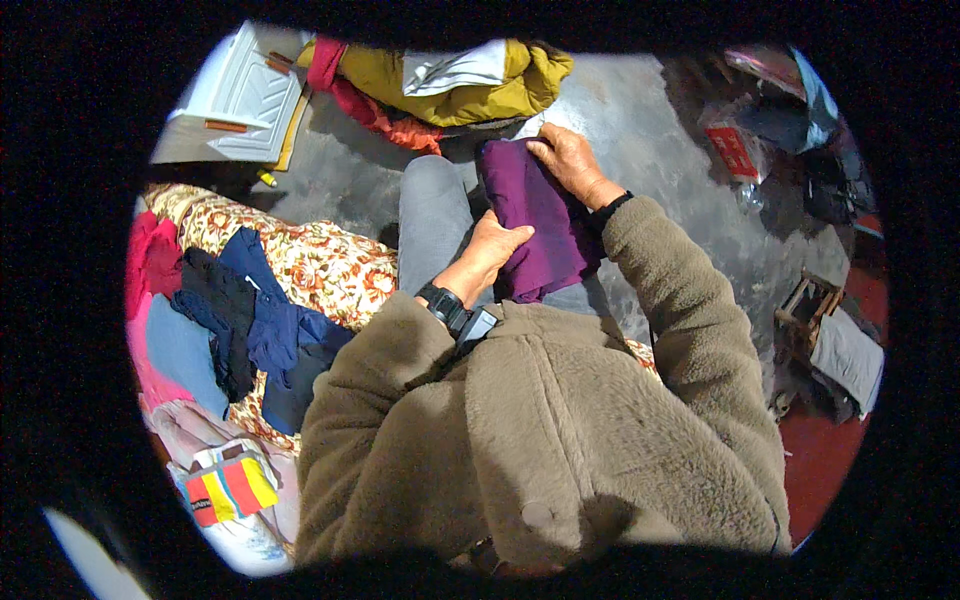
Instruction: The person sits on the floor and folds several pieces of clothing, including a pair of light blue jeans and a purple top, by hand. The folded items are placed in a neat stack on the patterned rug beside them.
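Note:
A folded purple cloth or garment [536,217] lies across my lap, over the legs of my grey trousers [431,217]. My left hand [491,244] grips its left edge, the thumb on top and the fingers out of sight beneath. At the far right corner, my right hand [570,161] holds the cloth between thumb and fingers. Both wrists wear dark bands, and a watch-like device sits on the left one.
Left of me, dark blue and black garments [281,322] lie on a floral cover [322,262], near a striped bag [232,487]. Ahead are a mustard padded garment [465,97] and a white cabinet [251,97]. A small wooden stool [810,300] with grey cloth stands right.

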A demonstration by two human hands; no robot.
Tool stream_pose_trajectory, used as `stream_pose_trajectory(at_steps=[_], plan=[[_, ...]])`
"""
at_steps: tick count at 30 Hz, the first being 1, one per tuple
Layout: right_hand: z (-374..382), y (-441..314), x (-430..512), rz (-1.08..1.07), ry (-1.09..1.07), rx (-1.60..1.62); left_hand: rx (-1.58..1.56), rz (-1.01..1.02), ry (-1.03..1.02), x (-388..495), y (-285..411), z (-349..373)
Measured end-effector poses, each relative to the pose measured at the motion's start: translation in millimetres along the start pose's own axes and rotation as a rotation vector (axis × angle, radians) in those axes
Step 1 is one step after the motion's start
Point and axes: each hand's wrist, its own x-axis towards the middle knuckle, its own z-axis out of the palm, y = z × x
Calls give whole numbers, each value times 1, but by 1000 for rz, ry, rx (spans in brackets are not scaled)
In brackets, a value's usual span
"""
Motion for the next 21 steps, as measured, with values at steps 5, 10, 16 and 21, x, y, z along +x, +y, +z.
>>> stream_pose_trajectory(at_steps=[5,10,16,21], plan=[[-3,9,26,-32,53,-161,-32,20,-54,3,0,-1],[-4,-29,40,-318,-1,-91,52,-19,49,6,-4,4],[30,-74,59,-387,-552,-612,78,52,10,-1,6,7],[7,-64,68,-315,-424,-431,-19,-133,-3,-13,6,-3]])
